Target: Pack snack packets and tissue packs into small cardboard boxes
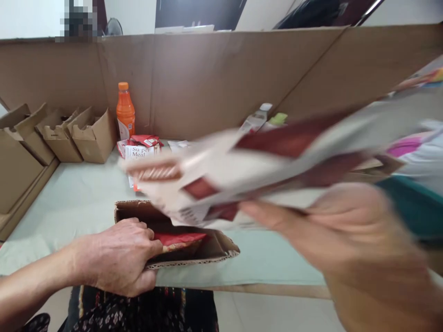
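- Left hand (pixel 121 258) was closed on the near left rim of the cardboard carton (pixel 222 244), fingers inside, thumb outside.
- Right hand (pixel 356 244), blurred, gripped a white-and-maroon packet (pixel 221 168), held above and right of the carton; couldn't tell if packet touched the rim.
- Red packet (pixel 182 239) lay inside the carton.
- Pale green cloth (pixel 79 184) covered the table under the carton.
- Orange bottle (pixel 125 113) stood upright beyond the carton; a heap of red and white packets (pixel 145 140) sat between that bottle and the carton.
- Row of small cardboard boxes (pixel 95 138) stood beyond and left of the carton.
- White-capped clear bottle (pixel 256 117) and green-topped container (pixel 278 120) were beyond and right of the carton, partly hidden.
- Tall cardboard partition (pixel 207 83) ran across the far side from the carton; a fan (pixel 114 26) showed above it.
- Teal item (pixel 401 198), unclear, was well right of the carton.
- Pale floor (pixel 256 313) showed nearer than the carton, beside dark patterned clothing (pixel 155 309).
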Motion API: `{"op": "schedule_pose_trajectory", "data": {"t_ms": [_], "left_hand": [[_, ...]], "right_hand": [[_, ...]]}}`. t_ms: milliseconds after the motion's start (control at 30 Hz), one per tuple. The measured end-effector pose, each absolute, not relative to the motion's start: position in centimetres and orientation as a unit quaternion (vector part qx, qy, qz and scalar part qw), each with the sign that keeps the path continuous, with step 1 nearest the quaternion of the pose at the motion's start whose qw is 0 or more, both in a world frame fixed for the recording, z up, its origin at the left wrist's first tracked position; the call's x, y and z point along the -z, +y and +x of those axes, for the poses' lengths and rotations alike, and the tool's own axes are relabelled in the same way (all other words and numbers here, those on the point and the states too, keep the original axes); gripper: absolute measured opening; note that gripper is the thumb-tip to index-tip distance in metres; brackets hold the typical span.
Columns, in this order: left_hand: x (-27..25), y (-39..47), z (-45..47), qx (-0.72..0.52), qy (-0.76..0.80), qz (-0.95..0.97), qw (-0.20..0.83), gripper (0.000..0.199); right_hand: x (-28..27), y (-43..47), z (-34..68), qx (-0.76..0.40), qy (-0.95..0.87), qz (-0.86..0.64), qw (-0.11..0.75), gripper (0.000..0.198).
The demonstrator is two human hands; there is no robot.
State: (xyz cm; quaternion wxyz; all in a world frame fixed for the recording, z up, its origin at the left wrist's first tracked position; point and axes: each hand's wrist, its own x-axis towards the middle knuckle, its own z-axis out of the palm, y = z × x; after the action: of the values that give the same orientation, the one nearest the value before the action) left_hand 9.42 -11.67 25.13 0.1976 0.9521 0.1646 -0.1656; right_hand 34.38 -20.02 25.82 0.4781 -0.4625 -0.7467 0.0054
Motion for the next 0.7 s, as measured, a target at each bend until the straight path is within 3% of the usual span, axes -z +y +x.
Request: {"op": "schedule_pose_trajectory", "data": {"t_ms": [167,367,467,567,633,700], "left_hand": [[-24.5,-11.8,8.8,0.075,0.148,0.961,0.22,0.033],[-24.6,-12.5,9.0,0.151,0.189,0.948,0.207,0.027],[-24.1,-12.9,8.7,0.112,0.179,0.956,0.202,0.033],[-23.6,-13.1,8.2,0.074,0.175,0.963,0.192,0.027],[-23.4,-13.1,7.9,0.066,0.17,0.963,0.198,0.024],[-23.5,-12.9,7.8,0.067,0.166,0.96,0.214,0.023]], "right_hand": [[-24.5,-18.5,33.2,-0.096,-0.852,-0.443,0.261,0.037],[-21.7,-15.4,31.2,-0.164,-0.849,-0.503,0.009,0.023],[-21.2,-14.8,30.5,-0.184,-0.868,-0.46,0.017,0.013],[-21.3,-15.4,30.8,-0.154,-0.891,-0.424,0.052,0.021],[-22.0,-16.1,31.8,-0.12,-0.899,-0.407,0.109,0.026],[-22.9,-16.6,33.4,-0.069,-0.886,-0.4,0.225,0.029]]}}
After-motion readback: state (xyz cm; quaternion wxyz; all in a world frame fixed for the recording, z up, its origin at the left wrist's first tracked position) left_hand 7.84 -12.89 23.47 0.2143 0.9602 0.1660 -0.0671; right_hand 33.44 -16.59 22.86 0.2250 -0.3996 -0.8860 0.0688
